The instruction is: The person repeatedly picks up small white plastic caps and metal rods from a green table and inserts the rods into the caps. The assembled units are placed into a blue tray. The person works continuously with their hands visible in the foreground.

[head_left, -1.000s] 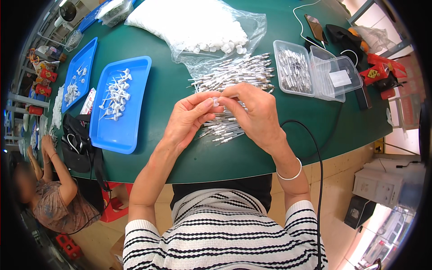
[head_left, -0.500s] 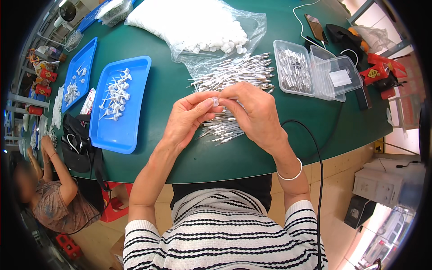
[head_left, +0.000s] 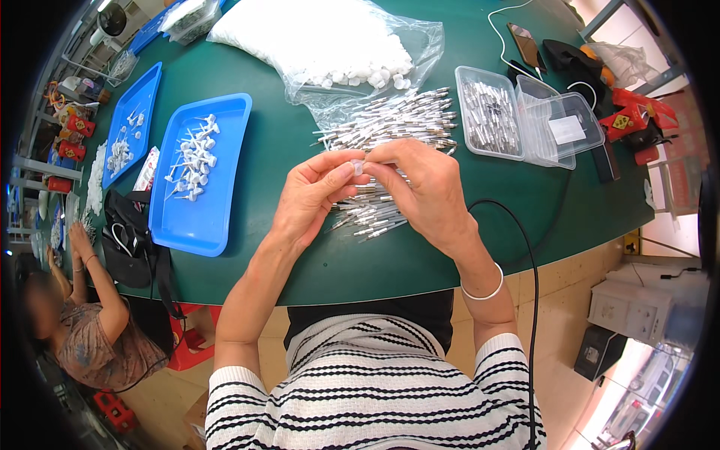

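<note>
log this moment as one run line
left hand: pinching small white piece; right hand: pinched at same piece; beneath: heaped thin rods; nearer blue tray: white-headed pins

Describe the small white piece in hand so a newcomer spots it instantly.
On the green table, find the heap of thin rods. Over its left part, the left hand pinches the small white piece, fingertips of the right hand against it. Unlike the white pieces in the clear bag, it's held singly.

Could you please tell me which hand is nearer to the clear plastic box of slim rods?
Right: the right hand is left of the clear plastic box and lower in the picture; the left hand is farther left.
</note>
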A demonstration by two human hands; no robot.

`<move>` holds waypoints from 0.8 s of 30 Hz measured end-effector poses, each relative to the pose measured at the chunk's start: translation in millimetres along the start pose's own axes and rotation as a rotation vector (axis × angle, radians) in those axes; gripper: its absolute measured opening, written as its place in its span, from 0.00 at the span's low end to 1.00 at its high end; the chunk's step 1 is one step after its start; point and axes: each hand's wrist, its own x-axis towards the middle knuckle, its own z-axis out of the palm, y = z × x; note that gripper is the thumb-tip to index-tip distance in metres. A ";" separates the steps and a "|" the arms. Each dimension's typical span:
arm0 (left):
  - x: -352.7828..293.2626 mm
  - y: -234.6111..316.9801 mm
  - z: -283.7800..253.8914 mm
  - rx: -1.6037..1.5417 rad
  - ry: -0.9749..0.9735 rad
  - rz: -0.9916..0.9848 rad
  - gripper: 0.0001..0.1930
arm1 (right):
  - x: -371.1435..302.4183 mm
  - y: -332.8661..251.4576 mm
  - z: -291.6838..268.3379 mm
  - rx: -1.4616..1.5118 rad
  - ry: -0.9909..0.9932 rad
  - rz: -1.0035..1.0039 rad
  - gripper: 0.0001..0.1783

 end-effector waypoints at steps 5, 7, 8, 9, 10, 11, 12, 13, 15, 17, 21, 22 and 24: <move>0.5 0.6 -0.2 -0.017 -0.009 -0.011 0.13 | -0.4 0.8 0.9 0.005 0.006 0.011 0.06; 1.4 -1.1 -4.0 -0.034 -0.021 -0.020 0.14 | -0.5 0.6 1.0 0.016 0.006 0.022 0.06; 1.4 -0.8 -3.2 -0.039 -0.013 -0.027 0.13 | -0.5 0.4 1.1 0.015 0.009 0.018 0.06; 1.3 -0.2 -1.9 -0.045 -0.005 -0.034 0.13 | -0.4 0.1 1.3 0.015 0.012 0.015 0.06; 1.4 0.1 -1.2 -0.050 0.002 -0.041 0.13 | -0.4 -0.1 1.5 0.014 0.015 0.011 0.06; 1.5 -0.4 -2.2 -0.055 -0.003 -0.044 0.13 | -0.4 -0.3 1.7 0.014 0.016 0.010 0.06; 1.9 -1.3 -4.2 -0.060 -0.008 -0.047 0.13 | -0.4 -0.3 1.9 0.014 0.017 0.009 0.05; 2.1 -1.8 -5.4 -0.064 -0.013 -0.051 0.14 | -0.3 -0.2 2.2 0.014 0.018 0.007 0.05; 1.8 -1.4 -4.9 -0.063 -0.014 -0.047 0.14 | -1.2 2.0 3.5 0.030 0.013 0.015 0.05; 1.4 -1.3 -4.4 -0.068 -0.016 -0.044 0.14 | -2.3 2.9 5.2 0.044 0.007 0.035 0.05; 1.7 -1.7 -4.3 -0.083 -0.018 -0.029 0.14 | -4.5 1.8 8.7 0.149 0.002 0.141 0.04; 1.9 -2.3 -5.0 -0.085 -0.018 -0.023 0.14 | -5.3 1.9 9.7 0.196 0.004 0.177 0.04; 3.0 -4.7 -7.9 -0.053 0.021 -0.006 0.14 | -5.7 4.7 10.3 0.228 -0.032 0.212 0.04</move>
